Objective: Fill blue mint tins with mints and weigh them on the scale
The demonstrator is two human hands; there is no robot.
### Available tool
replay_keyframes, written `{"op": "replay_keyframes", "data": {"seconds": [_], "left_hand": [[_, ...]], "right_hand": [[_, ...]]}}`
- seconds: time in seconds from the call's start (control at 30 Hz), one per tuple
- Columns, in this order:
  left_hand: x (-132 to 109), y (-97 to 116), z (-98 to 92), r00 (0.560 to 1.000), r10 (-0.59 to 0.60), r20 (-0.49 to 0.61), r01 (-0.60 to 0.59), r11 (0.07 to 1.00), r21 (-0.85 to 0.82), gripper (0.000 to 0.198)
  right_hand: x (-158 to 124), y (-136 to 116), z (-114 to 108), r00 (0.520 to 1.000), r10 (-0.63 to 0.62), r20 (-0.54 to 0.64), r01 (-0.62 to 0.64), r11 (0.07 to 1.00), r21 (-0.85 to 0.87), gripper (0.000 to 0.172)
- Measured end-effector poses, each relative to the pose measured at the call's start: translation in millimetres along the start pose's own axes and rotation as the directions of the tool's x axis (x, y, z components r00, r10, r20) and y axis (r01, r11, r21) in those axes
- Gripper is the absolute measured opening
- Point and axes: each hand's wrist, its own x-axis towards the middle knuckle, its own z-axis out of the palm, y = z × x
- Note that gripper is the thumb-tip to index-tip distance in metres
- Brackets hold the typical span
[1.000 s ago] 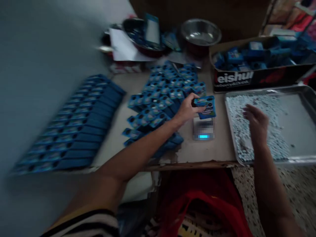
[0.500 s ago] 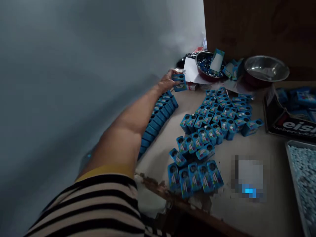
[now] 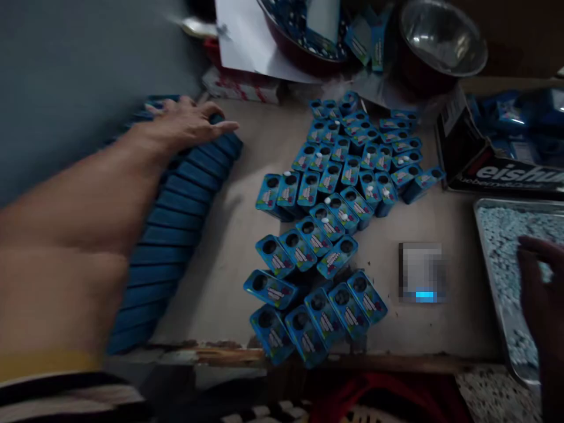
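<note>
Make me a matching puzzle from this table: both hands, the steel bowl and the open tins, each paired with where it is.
Things:
1. left hand
2. right hand
3. steel bowl
4. open tins

Places:
A. over the tray of pellets
B. middle of the table
C. flat on the row of shut tins by the wall
D. far side, behind the open tins

Pairs: 1-C, 2-A, 3-D, 4-B.
</note>
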Motion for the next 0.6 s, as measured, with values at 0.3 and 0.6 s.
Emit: {"op": "replay_keyframes", "data": {"seconds": [0.3, 0.6], "left_hand": [[-133, 121, -37.3, 0.935, 0.267, -0.233, -0.279, 0.96, -0.016, 0.119], [-341, 244, -15.0, 0.757, 0.647, -0.093, -0.651, 0.735, -0.188, 0.018]], "right_hand": [[-20, -66, 13, 0.717, -0.493, 0.493, 0.285, 0.853, 0.438, 0.033], [-23, -117, 63, 0.265, -0.78, 0.567, 0.462, 0.618, 0.635, 0.093]]}}
